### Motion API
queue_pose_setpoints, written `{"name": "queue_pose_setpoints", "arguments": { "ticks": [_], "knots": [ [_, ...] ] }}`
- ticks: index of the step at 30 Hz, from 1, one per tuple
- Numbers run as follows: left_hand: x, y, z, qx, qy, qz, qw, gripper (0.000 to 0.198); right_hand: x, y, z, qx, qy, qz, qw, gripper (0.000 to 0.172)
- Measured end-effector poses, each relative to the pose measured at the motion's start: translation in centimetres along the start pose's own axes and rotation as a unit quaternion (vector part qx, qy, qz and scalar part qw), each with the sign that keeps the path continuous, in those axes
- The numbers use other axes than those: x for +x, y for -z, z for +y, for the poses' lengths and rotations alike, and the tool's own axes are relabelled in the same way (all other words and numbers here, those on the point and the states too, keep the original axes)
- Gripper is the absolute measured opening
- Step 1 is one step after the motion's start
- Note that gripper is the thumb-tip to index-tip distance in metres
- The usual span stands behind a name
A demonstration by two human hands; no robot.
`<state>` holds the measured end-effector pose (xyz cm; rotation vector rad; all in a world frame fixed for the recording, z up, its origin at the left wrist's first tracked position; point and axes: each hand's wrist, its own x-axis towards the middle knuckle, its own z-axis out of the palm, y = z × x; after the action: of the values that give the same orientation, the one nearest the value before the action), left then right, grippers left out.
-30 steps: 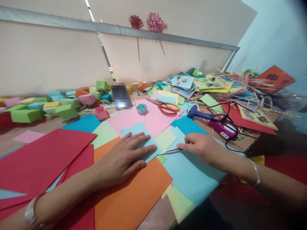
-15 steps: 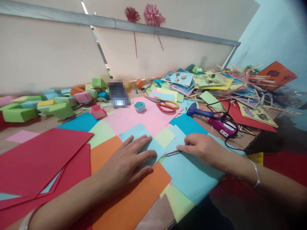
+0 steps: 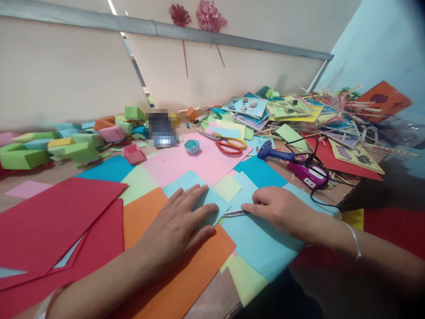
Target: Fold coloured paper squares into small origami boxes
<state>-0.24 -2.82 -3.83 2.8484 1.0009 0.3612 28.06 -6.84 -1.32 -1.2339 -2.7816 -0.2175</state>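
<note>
My left hand lies spread on a light blue paper piece, its palm over the orange sheet. To its right, my right hand is closed around a tool with a slim silver blade. The handle is hidden in my fingers, so the exact kind of tool is unclear. Its tip points left and touches the right edge of the blue piece, near my left fingertips. A thin dark line shows on the paper just above the tip. Under my right hand is a larger light blue sheet.
Scissors and a small blue paper box rest on a pink sheet. A blue glue gun with a black cable is at right. Red sheets cover the left. Folded paper boxes and stacked crafts stand behind.
The blade has turned slightly and its tip has moved a little left at the blue paper's edge. My left hand stays nearly in place. The view has shifted slightly.
</note>
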Motion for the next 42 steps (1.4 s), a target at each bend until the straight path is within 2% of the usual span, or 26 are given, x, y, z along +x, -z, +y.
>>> {"name": "queue_pose_setpoints", "arguments": {
  "ticks": [3, 6, 16, 23, 31, 38, 42],
  "knots": [
    [-0.2, 0.0, 0.1, -0.001, 0.008, 0.012, 1.000, 0.043, 0.5, 0.1, -0.4, 0.019, -0.013, 0.002, 1.000, 0.033],
    [-0.6, 0.1, -0.1, -0.010, 0.011, 0.002, 1.000, 0.039, 0.6, 0.2, -0.4, 0.019, -0.025, 0.003, 0.999, 0.037],
    [-0.7, 0.2, -0.2, -0.008, 0.013, 0.011, 1.000, 0.039, -0.5, -0.1, 0.2, 0.025, 0.021, 0.011, 0.999, 0.034],
    [-0.8, 0.1, -0.4, -0.008, 0.002, 0.019, 1.000, 0.038, 0.6, -0.3, -1.0, 0.009, 0.067, 0.033, 0.997, 0.035],
    [-0.5, 0.3, -0.5, -0.015, -0.004, 0.013, 1.000, 0.039, 1.4, -0.2, -1.9, -0.002, 0.088, 0.046, 0.995, 0.030],
    [-0.7, 0.2, -0.5, -0.018, 0.003, 0.020, 1.000, 0.038, 1.7, -0.2, -1.9, -0.006, 0.118, 0.070, 0.991, 0.028],
    [-0.7, 0.1, -0.6, -0.017, -0.002, 0.018, 1.000, 0.038, 1.4, 0.0, -1.6, 0.009, 0.135, 0.062, 0.989, 0.029]
  ]
}}
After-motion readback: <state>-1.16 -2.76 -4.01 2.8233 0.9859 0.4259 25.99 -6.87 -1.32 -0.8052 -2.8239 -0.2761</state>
